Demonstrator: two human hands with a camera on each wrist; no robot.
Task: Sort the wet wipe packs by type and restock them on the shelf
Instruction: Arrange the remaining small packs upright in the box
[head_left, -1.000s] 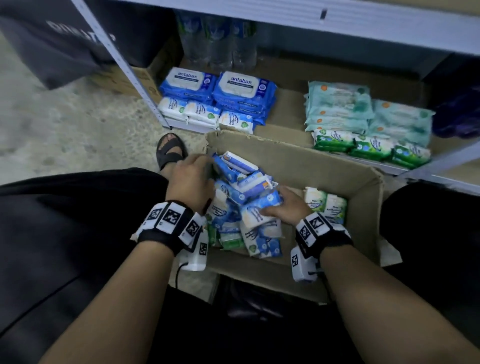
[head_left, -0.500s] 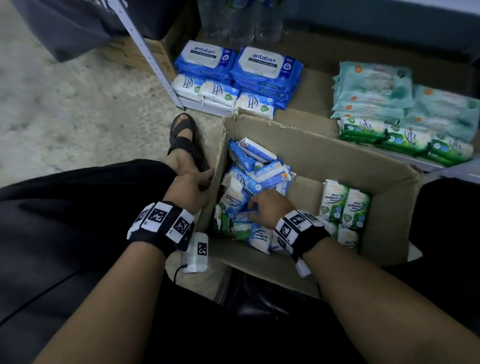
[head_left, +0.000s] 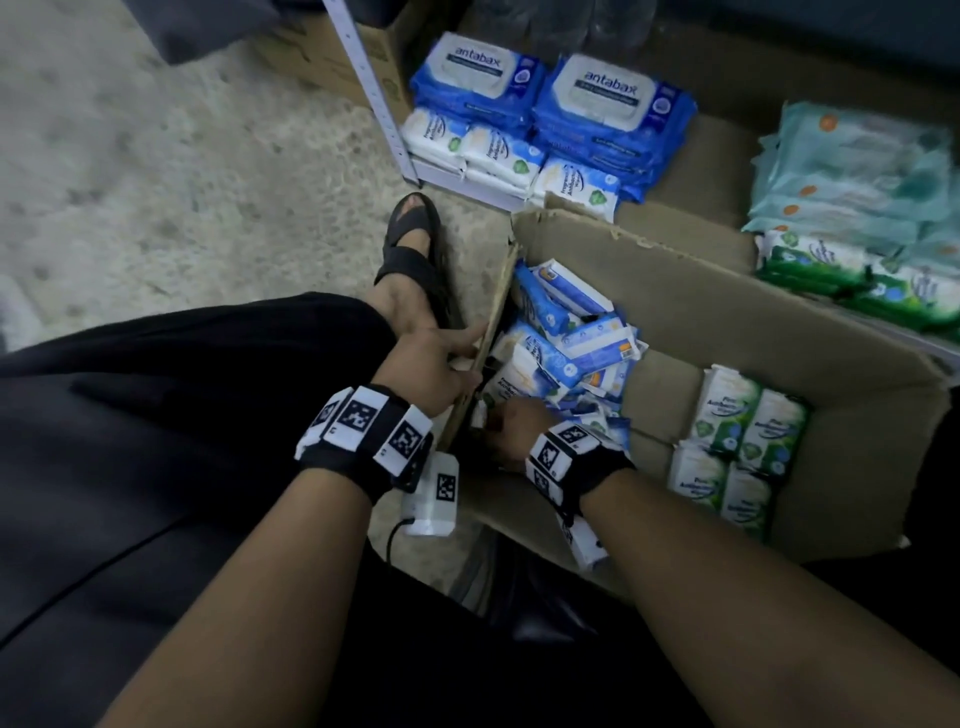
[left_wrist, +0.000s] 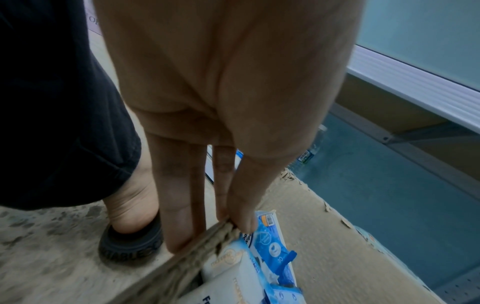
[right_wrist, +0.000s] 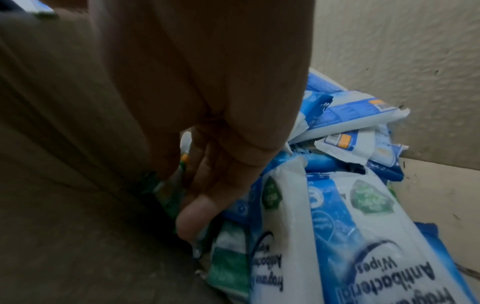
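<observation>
I am seeing my left hand (head_left: 434, 364) holding the left wall of the brown cardboard box (head_left: 737, 322): in the left wrist view the thumb (left_wrist: 244, 205) is lying inside the wall and the straight fingers (left_wrist: 179, 205) outside, so the grip is pinching the torn top edge of the cardboard.

My right hand (head_left: 511, 431) is reaching down into the near left corner of the box, under the loose heap of small blue and white wet wipe packs (head_left: 566, 343). In the right wrist view the fingers (right_wrist: 192, 222) are curling against a green and white wipe pack (right_wrist: 228, 267) that is lying low beside the box wall, with a white and blue antibacterial pack (right_wrist: 324, 236) just beside it. I cannot tell if this grip is really closed on the green pack or only touching it.

On the right side of the box four white and green wipe packs (head_left: 737, 447) are standing in two neat rows, apart from the heap.

Behind the box, on the low metal shelf (head_left: 415, 166), big blue packs with white lids (head_left: 550, 98) are lying in two stacks, with small white packs (head_left: 498, 156) in front of them. Further right, pale teal packs (head_left: 852, 171) are stacked, and green packs (head_left: 852, 275) are lying before them.

My foot in a black sandal (head_left: 415, 249) is resting on the grey floor (head_left: 156, 182) left of the box.
</observation>
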